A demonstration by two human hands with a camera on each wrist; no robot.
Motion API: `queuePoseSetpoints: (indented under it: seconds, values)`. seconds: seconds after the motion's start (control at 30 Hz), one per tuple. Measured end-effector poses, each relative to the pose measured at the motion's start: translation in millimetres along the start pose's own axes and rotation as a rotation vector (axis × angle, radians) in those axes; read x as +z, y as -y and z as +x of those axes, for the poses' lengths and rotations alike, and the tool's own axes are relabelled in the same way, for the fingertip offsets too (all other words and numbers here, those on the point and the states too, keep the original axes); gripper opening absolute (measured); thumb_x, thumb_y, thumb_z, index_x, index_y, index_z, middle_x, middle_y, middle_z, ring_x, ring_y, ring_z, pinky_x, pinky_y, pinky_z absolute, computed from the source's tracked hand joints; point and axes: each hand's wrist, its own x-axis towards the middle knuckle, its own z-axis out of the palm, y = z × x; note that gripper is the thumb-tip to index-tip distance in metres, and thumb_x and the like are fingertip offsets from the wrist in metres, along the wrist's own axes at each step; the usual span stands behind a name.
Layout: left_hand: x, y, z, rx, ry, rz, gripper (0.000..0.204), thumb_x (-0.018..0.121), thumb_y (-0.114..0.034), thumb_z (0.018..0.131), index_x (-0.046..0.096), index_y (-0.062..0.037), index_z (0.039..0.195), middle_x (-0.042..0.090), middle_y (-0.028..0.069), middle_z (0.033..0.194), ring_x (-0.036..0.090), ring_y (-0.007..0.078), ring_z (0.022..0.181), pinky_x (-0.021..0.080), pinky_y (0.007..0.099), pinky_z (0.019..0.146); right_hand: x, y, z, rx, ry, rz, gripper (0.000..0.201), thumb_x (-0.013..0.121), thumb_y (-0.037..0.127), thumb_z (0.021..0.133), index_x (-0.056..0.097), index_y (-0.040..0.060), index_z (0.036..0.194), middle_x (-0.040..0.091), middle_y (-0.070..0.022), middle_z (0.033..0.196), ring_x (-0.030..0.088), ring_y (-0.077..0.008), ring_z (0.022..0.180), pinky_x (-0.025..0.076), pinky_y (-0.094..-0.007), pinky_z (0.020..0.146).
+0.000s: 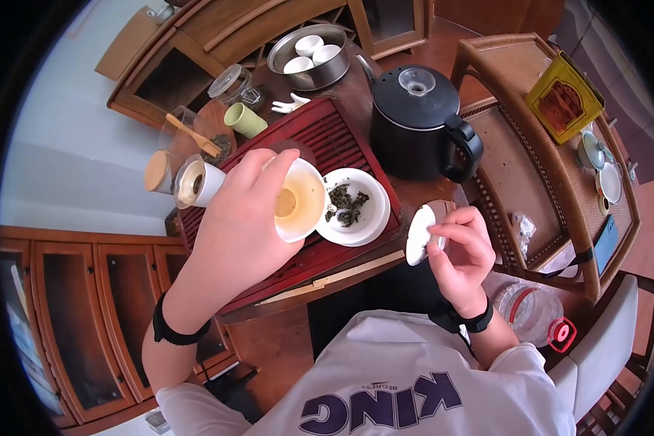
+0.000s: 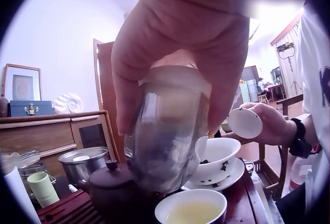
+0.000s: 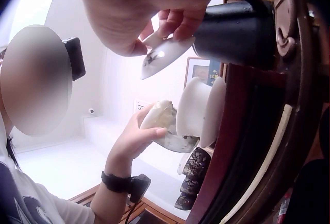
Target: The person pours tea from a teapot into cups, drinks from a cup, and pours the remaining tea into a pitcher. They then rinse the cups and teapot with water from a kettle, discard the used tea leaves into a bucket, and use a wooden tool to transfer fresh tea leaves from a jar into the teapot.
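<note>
My left hand (image 1: 240,211) grips a clear glass pitcher (image 2: 165,141) between thumb and fingers. It tilts over the tray, and in the head view pale tea shows inside it. Beneath the pitcher, a cup of yellowish tea (image 2: 191,211) stands on the slatted tea tray (image 1: 291,272). Close to the pitcher's rim sits a white lidded-bowl base, a gaiwan (image 1: 374,211), on its saucer, with wet dark leaves inside. My right hand (image 1: 463,251) pinches a white gaiwan lid (image 1: 418,236) with its fingertips, above the table's front edge.
A black kettle (image 1: 414,138) stands right of the tray. Behind are a metal basin (image 1: 334,71) with white cups, a green cup (image 1: 244,120) and a glass jar (image 1: 229,86). A dark teapot (image 2: 116,188) is on the tray; a rattan cart (image 1: 552,174) stands at right.
</note>
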Motion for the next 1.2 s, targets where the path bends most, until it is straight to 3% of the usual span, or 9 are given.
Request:
queuePoseSetpoints:
  seconds: [0.23,0.47,0.53,0.97,1.2]
  values:
    - [4.5,-3.4,3.5,0.080,-0.007,0.122,0.072,0.082,-0.004,0.065,0.055,-0.0012,0.132,0.054,0.0156,0.122,0.059,0.0342,0.109,0.051,0.0413,0.092,-0.5,0.5,-1.4,0.019,0.009,0.002,0.025,0.073,-0.005,0.073,0.074,0.0003,0.097,0.058,-0.0068,0.096,0.056,-0.0131,0.079,0.046,-0.0243,0.066]
    - [3.9,-10.4,6.4,0.036,0.024,0.129,0.078,0.085,-0.004,0.063,0.054,-0.0036,0.135,0.054,0.0166,0.128,0.058,0.0365,0.115,0.050,0.0424,0.095,0.5,-0.3,-2.7,0.014,0.021,0.005,0.025,0.074,-0.004,0.072,0.075,0.0011,0.096,0.059,-0.0066,0.095,0.056,-0.0124,0.077,0.046,-0.0236,0.064]
    - [3.8,-13.2,7.2,0.108,-0.001,0.206,0.073,0.081,-0.004,0.065,0.055,0.0002,0.133,0.055,0.0153,0.121,0.059,0.0333,0.109,0.054,0.0398,0.088,0.7,-0.5,-3.1,0.011,0.021,0.004,0.025,0.074,-0.004,0.072,0.075,0.0013,0.096,0.059,-0.0066,0.095,0.056,-0.0123,0.076,0.046,-0.0234,0.064]
    - [4.7,-24.7,11.9,0.161,-0.011,0.331,0.071,0.076,0.003,0.062,0.057,0.0013,0.131,0.055,0.0165,0.122,0.058,0.0328,0.112,0.055,0.0379,0.087,-2.9,-0.6,-6.3,0.014,0.031,0.011,0.026,0.074,-0.004,0.071,0.075,0.0014,0.097,0.059,-0.0069,0.095,0.057,-0.0126,0.076,0.046,-0.0234,0.064]
    - [11.2,-27.8,15.1,0.211,-0.082,0.484,0.060,0.072,0.000,0.069,0.059,0.0019,0.127,0.057,0.0163,0.118,0.059,0.0308,0.110,0.056,0.0359,0.084,-5.0,-2.8,-8.2,0.015,0.026,0.008,0.026,0.075,-0.004,0.071,0.075,0.0016,0.097,0.060,-0.0070,0.096,0.057,-0.0128,0.077,0.047,-0.0237,0.064]
